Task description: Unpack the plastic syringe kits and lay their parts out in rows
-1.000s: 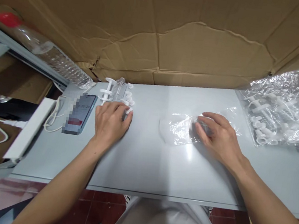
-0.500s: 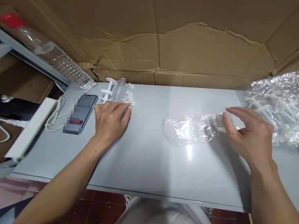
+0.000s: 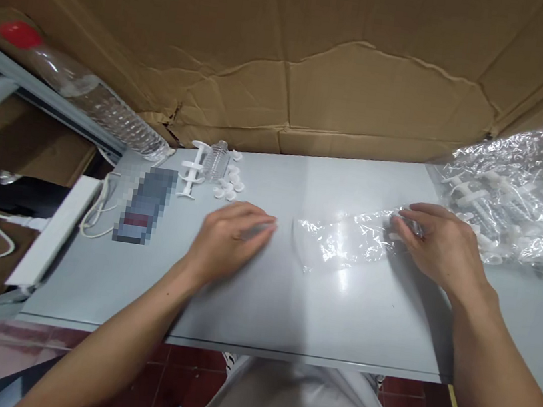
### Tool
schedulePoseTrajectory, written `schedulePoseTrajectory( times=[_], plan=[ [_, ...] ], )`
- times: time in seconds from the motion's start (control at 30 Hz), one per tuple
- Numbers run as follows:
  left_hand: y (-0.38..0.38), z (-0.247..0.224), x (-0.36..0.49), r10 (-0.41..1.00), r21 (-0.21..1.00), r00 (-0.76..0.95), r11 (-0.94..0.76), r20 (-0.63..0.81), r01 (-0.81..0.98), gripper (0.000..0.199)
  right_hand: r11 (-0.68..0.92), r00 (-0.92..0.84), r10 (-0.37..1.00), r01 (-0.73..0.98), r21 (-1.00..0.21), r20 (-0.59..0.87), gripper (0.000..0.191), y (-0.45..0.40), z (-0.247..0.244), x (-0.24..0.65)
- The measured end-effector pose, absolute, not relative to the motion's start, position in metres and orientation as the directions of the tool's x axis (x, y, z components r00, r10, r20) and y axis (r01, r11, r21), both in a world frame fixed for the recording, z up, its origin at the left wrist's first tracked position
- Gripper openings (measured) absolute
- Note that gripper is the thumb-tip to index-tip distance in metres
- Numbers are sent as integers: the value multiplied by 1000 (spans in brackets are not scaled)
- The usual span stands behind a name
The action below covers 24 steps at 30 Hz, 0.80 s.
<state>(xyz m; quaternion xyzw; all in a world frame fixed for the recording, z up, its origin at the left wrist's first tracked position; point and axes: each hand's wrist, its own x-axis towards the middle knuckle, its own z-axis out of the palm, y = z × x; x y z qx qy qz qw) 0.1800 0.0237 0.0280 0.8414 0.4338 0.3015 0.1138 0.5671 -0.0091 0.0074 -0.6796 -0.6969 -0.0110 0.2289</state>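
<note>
My left hand [image 3: 232, 240] is over the middle of the table, its thumb and forefinger drawn together at the tips. Whatever they pinch is too small to make out. A clear plastic bag [image 3: 347, 240] lies flat to the right of it. My right hand [image 3: 440, 244] grips the bag's right end between thumb and fingers. Several small white caps [image 3: 229, 187] lie behind my left hand. Beside them are a clear ribbed plastic part [image 3: 216, 162] and a white rod-shaped part [image 3: 194, 169] with crosspieces.
A heap of bagged white plastic parts [image 3: 528, 206] fills the back right. At left are a phone [image 3: 144, 206], a white power strip [image 3: 52, 233] with cables and a leaning bottle [image 3: 98, 105] with a red cap. Cardboard [image 3: 293, 51] walls off the back.
My left hand has moved right and toward me, away from the caps, uncovering them. My right hand has closed in on the bag's end, and the bag's left edge has shifted slightly.
</note>
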Motion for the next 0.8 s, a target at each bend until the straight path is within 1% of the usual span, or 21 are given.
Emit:
schedulePoseTrajectory(
  times=[0.07, 0.13, 0.23, 0.3, 0.37, 0.4, 0.43, 0.5, 0.53, 0.57, 0.63, 0.67, 0.7, 0.77, 0.8],
  plan=[
    [18, 31, 202, 791, 608, 557, -578, 254, 543, 16, 118, -10, 938, 950, -290, 348, 26, -7, 2, 564],
    [17, 32, 222, 787, 719, 598, -502, 150, 480, 16, 148, -29, 925, 945, -291, 378, 25, -7, -1, 558],
    [18, 30, 244, 786, 825, 610, -408, 98, 392, 15, 150, -14, 924, 933, -328, 383, 26, -7, -2, 549],
    [19, 28, 254, 774, 845, 625, -400, 103, 356, 17, 124, 30, 943, 892, -434, 331, 27, -7, 1, 545],
    [19, 25, 260, 759, 831, 642, -425, 110, 359, 19, 82, 90, 963, 800, -595, 254, 28, -8, 6, 545],
    [20, 23, 261, 756, 817, 645, -437, 109, 375, 20, 44, 130, 968, 754, -656, 215, 32, -8, 10, 547],
    [20, 20, 261, 762, 801, 639, -446, 106, 400, 24, -7, 178, 968, 726, -688, 177, 37, -8, 14, 549],
    [21, 15, 257, 788, 769, 608, -448, 98, 456, 37, -135, 272, 957, 732, -668, 105, 46, -8, 21, 554],
    [22, 11, 255, 802, 761, 590, -443, 99, 475, 42, -196, 300, 952, 744, -639, 57, 45, -8, 25, 556],
    [23, 8, 251, 813, 761, 574, -435, 102, 481, 44, -240, 306, 952, 744, -623, -2, 42, -8, 29, 557],
    [26, 2, 245, 823, 787, 560, -408, 98, 462, 42, -272, 270, 957, 693, -667, -110, 33, -8, 38, 557],
    [27, 0, 243, 825, 810, 557, -390, 96, 438, 40, -263, 250, 960, 651, -712, -125, 30, -8, 45, 554],
    [28, -2, 241, 828, 834, 552, -368, 94, 411, 39, -235, 243, 964, 611, -756, -103, 29, -9, 52, 551],
    [30, -4, 238, 834, 876, 544, -325, 87, 357, 37, -138, 249, 968, 584, -800, 15, 28, -9, 71, 542],
    [30, -5, 238, 838, 893, 539, -303, 84, 333, 36, -88, 239, 968, 604, -792, 74, 28, -8, 82, 536]
  ],
)
